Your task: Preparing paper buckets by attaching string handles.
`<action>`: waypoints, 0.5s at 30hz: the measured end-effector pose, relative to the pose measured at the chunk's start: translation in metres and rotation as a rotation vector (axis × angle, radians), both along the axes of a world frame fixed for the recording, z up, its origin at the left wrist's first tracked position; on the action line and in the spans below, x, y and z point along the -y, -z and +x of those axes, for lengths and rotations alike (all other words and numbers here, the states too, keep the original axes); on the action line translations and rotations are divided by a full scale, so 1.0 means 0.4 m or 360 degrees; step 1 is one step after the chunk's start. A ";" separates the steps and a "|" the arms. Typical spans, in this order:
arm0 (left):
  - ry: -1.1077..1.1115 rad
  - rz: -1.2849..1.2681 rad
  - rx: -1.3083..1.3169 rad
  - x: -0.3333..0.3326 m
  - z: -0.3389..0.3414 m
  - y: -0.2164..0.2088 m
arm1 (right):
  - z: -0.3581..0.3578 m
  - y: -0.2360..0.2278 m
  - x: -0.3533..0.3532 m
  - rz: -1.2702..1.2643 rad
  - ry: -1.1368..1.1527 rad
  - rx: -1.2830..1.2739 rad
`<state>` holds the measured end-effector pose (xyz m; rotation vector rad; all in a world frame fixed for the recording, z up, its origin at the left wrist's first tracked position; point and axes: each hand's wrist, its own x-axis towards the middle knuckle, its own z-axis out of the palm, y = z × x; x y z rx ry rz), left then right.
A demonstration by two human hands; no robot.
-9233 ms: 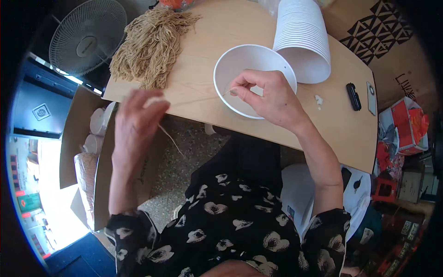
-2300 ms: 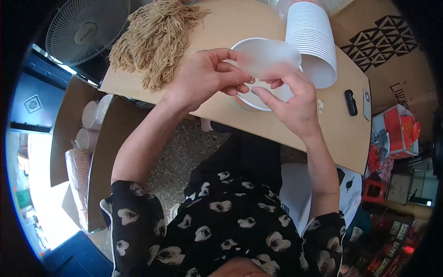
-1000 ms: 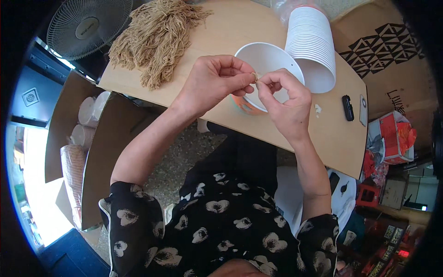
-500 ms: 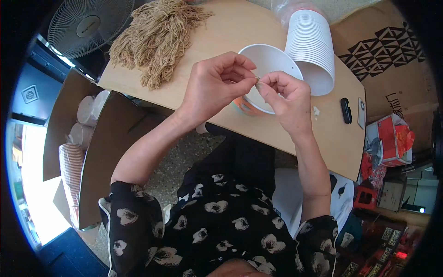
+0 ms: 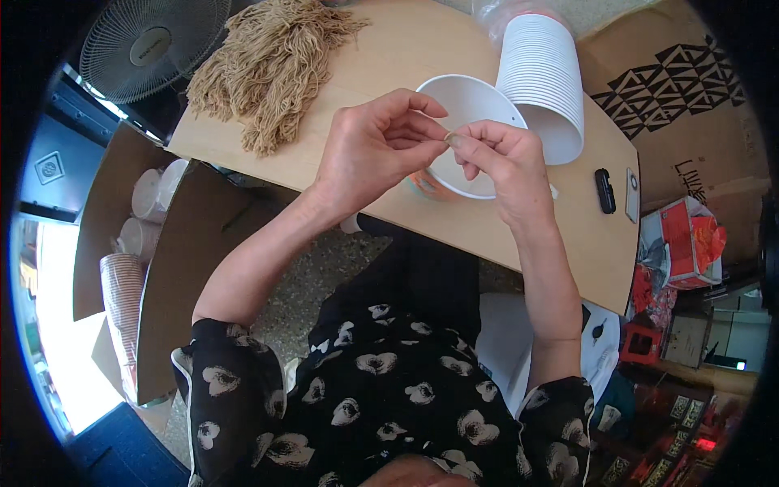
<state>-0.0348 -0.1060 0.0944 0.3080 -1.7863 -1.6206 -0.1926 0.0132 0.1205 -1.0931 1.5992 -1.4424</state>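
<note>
Fingertip to fingertip, my left hand and my right hand meet above the near side of a white-lined paper bucket. Both hands pinch at the same spot, the left with its other fingers curled loosely. A tiny tan bit shows between the fingertips, too small to name. The bucket stands tilted toward me on the table, with a small hole below its rim and orange print outside; my hands hide part of it. A heap of tan string lies on the table to the left of my hands.
Right of the bucket lies a stack of nested white buckets. A black pocket-sized object and a pale flat one lie near the table's right edge. Cardboard box with tubs stands left; a fan is behind.
The hands stay together over the bucket. My right hand has turned slightly, its thumb now lying higher against the left fingertips. The whole view has shifted a little.
</note>
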 end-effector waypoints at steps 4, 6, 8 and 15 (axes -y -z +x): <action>0.0086 0.0167 -0.0002 0.015 0.001 0.007 | -0.001 -0.003 -0.003 0.0004 -0.0009 0.0053; 0.0105 0.0194 0.0027 0.023 0.003 0.000 | -0.007 -0.004 -0.006 0.0000 -0.0016 0.0086; 0.0122 0.0221 0.0060 0.028 0.006 -0.001 | -0.012 -0.002 -0.009 -0.0032 -0.0021 0.0048; 0.0178 0.0309 0.0106 0.036 0.012 -0.004 | 0.011 -0.007 0.000 -0.0131 -0.0065 -0.0389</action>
